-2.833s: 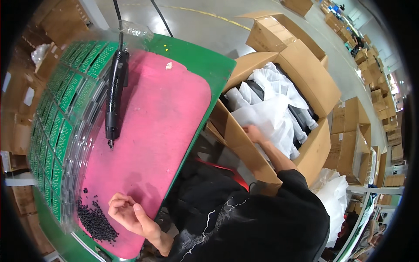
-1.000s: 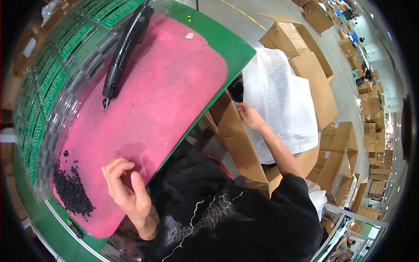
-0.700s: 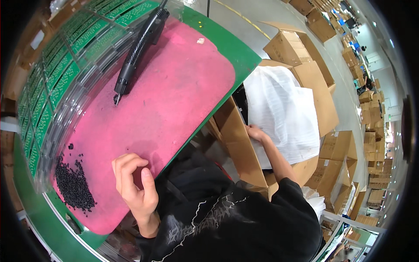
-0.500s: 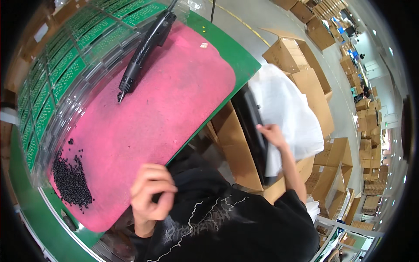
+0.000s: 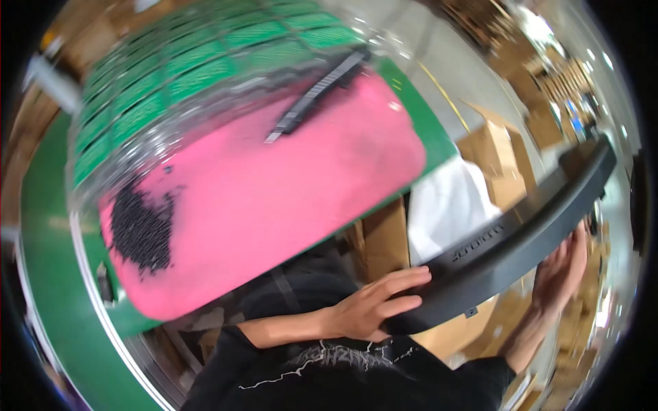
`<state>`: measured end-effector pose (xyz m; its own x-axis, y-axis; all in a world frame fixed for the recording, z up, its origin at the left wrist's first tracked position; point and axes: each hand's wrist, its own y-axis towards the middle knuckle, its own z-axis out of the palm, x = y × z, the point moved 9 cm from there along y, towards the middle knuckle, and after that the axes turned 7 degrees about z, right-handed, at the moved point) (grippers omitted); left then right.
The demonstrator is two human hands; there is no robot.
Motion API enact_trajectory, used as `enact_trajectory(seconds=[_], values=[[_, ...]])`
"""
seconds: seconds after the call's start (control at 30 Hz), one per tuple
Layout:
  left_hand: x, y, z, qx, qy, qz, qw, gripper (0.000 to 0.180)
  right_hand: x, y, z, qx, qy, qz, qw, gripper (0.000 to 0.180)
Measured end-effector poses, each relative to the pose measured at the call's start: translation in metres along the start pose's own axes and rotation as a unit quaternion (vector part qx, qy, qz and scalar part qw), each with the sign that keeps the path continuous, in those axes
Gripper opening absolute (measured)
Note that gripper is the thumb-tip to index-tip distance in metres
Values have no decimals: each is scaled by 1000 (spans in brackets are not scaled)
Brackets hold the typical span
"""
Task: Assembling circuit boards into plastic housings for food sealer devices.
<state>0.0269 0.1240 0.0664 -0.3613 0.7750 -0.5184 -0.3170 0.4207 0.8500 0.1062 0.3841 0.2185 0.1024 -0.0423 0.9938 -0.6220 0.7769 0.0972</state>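
Observation:
A long black plastic bar (image 5: pixel 521 233), slightly curved, hangs in the air to the right of the pink mat (image 5: pixel 274 198). My left hand (image 5: pixel 373 305) grips its near lower end, fingers laid over the edge. My right hand (image 5: pixel 562 267) holds it from behind, further up. A white plastic bag (image 5: pixel 452 205) lies behind the bar, over open cardboard boxes (image 5: pixel 493 147). The view is blurred by motion.
On the pink mat lie a heap of small black screws (image 5: pixel 140 229) at the left and a black electric screwdriver (image 5: pixel 315 92) at the top. A clear tray of green circuit boards (image 5: pixel 171 75) sits beyond the mat on the green table (image 5: pixel 48 267). More cardboard boxes (image 5: pixel 555 82) stand at the right.
My right hand has pulled the black bar out of the white bag in the box and lifted it. My left hand left the mat and took hold of the bar's near end.

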Motion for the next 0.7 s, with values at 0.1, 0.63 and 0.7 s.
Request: enact_trajectory(seconds=[0.1, 0.63, 0.7], values=[[-24, -7, -77, -121, 81, -137, 980, 71, 7, -35, 122, 316, -260, -239, 881, 89], [-126, 15, -239, 63, 680, -350, 641, 48, -115, -52, 344, 629, -443, -327, 549, 40], [-113, 25, -234, 96, 702, -289, 643, 50, -87, -10, 387, 516, -393, -330, 685, 34]])
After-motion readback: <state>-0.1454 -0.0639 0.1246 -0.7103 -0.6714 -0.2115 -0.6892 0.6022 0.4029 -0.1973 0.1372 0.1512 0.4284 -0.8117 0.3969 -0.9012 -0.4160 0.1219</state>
